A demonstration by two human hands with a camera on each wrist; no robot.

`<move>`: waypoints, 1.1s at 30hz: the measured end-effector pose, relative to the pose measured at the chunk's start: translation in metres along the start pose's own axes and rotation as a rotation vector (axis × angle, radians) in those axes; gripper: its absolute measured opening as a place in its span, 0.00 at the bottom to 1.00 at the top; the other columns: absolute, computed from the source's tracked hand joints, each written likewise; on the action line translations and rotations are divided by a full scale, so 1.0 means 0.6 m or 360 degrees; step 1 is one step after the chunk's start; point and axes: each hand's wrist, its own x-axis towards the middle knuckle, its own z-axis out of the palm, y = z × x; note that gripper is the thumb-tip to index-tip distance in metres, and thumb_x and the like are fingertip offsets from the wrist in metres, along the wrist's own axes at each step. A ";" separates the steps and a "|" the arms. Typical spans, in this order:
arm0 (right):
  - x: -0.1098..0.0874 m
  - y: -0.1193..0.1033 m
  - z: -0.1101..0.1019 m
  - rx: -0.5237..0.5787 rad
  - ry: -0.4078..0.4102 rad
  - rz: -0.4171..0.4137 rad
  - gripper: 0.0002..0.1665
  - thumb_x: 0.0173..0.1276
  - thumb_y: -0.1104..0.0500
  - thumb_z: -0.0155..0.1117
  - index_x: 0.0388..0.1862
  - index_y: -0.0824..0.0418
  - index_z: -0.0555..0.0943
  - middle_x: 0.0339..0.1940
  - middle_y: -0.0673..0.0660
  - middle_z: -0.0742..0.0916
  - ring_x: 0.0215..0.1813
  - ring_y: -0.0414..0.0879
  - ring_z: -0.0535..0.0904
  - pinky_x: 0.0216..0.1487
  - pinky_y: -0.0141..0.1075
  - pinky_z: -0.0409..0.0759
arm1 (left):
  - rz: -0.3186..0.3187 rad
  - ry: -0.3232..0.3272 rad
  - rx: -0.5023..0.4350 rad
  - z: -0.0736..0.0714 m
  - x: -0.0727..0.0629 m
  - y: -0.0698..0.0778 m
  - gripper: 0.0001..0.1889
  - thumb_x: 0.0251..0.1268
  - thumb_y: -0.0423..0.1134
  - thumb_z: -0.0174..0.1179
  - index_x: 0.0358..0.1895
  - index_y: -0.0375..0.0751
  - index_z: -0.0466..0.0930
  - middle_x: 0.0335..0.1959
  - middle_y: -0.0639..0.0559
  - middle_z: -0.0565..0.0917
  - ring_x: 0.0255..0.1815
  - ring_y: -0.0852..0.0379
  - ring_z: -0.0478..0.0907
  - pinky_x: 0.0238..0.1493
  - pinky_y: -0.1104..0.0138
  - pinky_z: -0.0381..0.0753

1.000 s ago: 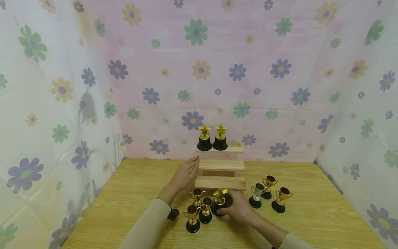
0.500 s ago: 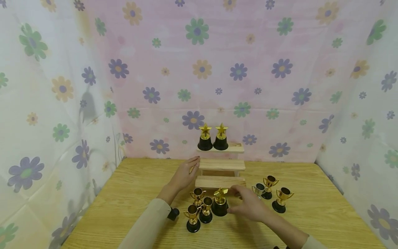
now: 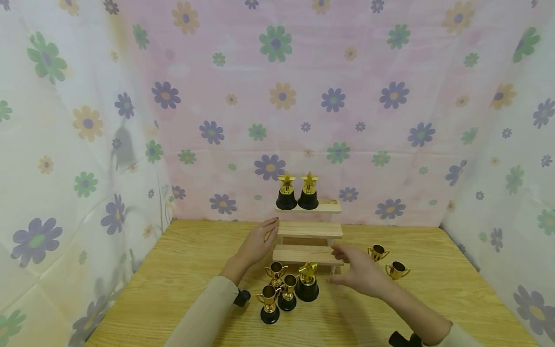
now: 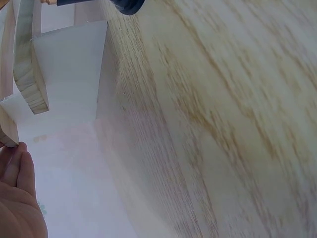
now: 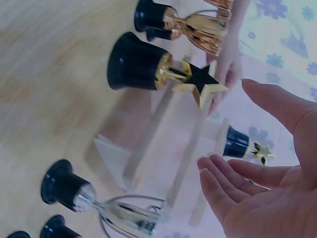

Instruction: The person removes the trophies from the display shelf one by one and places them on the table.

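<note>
My left hand [image 3: 256,243] touches the left end of the middle step of a wooden three-step stand [image 3: 310,228] with straight fingers. My empty right hand [image 3: 364,273] hovers at the stand's lower right corner, its thumb and fingers spread apart. To its left, a gold star trophy [image 3: 307,288] with a black base stands upright on the table. Two similar star trophies [image 3: 286,198] stand side by side on the top step. In the right wrist view a silver cup trophy [image 5: 131,215] shows; in the head view my right hand hides it.
Three gold cup trophies [image 3: 269,306] stand grouped on the wooden table [image 3: 182,270], left of the star trophy. Two more gold cups [image 3: 397,271] are at the right, partly covered by my right hand and arm. Flowered cloth [image 3: 277,101] hangs behind and at both sides.
My right hand has let go of the star trophy on the table and moved away to the right, now covering the silver cup. The left hand stays in place.
</note>
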 end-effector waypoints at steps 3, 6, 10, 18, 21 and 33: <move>0.004 -0.002 -0.010 -0.0025 0.0028 -0.0019 0.49 0.58 0.49 0.81 0.72 0.70 0.72 0.61 0.65 0.83 0.62 0.63 0.80 0.62 0.57 0.80 | 0.0001 0.0000 -0.0004 0.001 0.000 -0.001 0.22 0.84 0.40 0.48 0.70 0.29 0.73 0.72 0.38 0.73 0.74 0.41 0.69 0.74 0.51 0.69; 0.008 -0.003 -0.020 -0.0050 0.0047 -0.0026 0.47 0.60 0.47 0.80 0.70 0.70 0.73 0.60 0.64 0.83 0.62 0.64 0.80 0.61 0.57 0.80 | 0.0005 0.0001 -0.0022 0.001 -0.001 -0.001 0.22 0.84 0.40 0.48 0.70 0.28 0.73 0.72 0.37 0.73 0.74 0.41 0.69 0.74 0.51 0.69; 0.012 -0.006 -0.031 -0.0070 0.0068 -0.0061 0.45 0.64 0.48 0.77 0.71 0.71 0.72 0.61 0.66 0.83 0.62 0.65 0.80 0.61 0.57 0.80 | -0.0007 -0.0001 -0.0036 0.001 -0.001 -0.001 0.22 0.84 0.41 0.48 0.70 0.29 0.73 0.72 0.39 0.73 0.74 0.41 0.69 0.74 0.51 0.69; 0.034 -0.010 -0.055 -0.0044 0.0148 -0.0140 0.38 0.75 0.50 0.66 0.73 0.71 0.69 0.63 0.70 0.81 0.63 0.66 0.78 0.64 0.60 0.77 | 0.0002 0.0013 -0.0012 0.005 0.000 -0.007 0.23 0.85 0.42 0.47 0.70 0.30 0.73 0.72 0.38 0.73 0.74 0.41 0.69 0.74 0.51 0.69; 0.049 -0.010 -0.063 -0.0045 0.0208 -0.0166 0.35 0.77 0.50 0.64 0.72 0.71 0.70 0.62 0.70 0.81 0.63 0.66 0.78 0.63 0.60 0.78 | 0.0013 0.0018 -0.0017 0.006 0.000 -0.009 0.23 0.85 0.42 0.47 0.70 0.29 0.74 0.72 0.37 0.73 0.74 0.40 0.69 0.74 0.50 0.69; 0.114 -0.006 -0.084 -0.0036 0.0254 -0.0053 0.35 0.80 0.49 0.59 0.74 0.71 0.69 0.63 0.72 0.80 0.63 0.67 0.78 0.61 0.59 0.80 | 0.0004 0.0009 -0.0009 0.004 -0.001 -0.007 0.23 0.85 0.43 0.47 0.70 0.30 0.74 0.73 0.40 0.73 0.74 0.42 0.69 0.74 0.51 0.69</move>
